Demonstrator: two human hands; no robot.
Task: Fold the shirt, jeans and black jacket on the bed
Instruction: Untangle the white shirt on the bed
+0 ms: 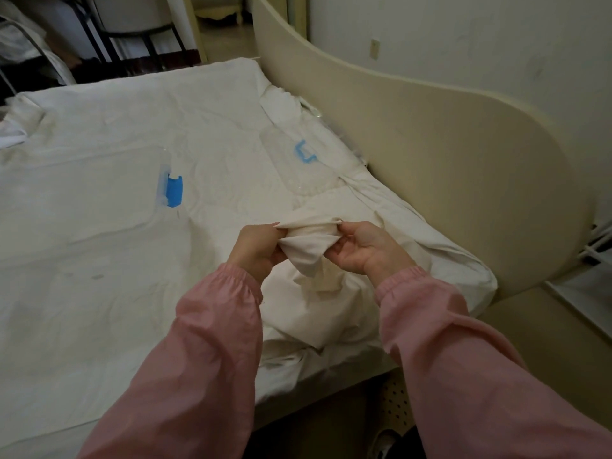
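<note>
Head view, left to right.

- Bed: white sheet, creased, covers the left and centre of the view.
- Blue tape strip: stuck on the sheet left of centre, well apart from the hands.
- Blue U-shaped mark: on the sheet further right and further back, near the headboard side.
- Left hand: fingers curled, pinching a bunched fold of the cream shirt. Pink sleeve with elastic cuff at the wrist.
- Cream shirt: lies crumpled on the bed's near right corner. One gathered part is lifted between the two hands; the rest trails down onto the sheet below and to the right, toward the headboard.
- Right hand: palm turned up toward the camera, fingers curled, thumb and fingertips gripping the same fold from the other side. The two hands are just beside each other with the cloth between them.
- Headboard: cream, curved top, runs along the bed's right edge.
- Wall: pale, behind it.
</note>
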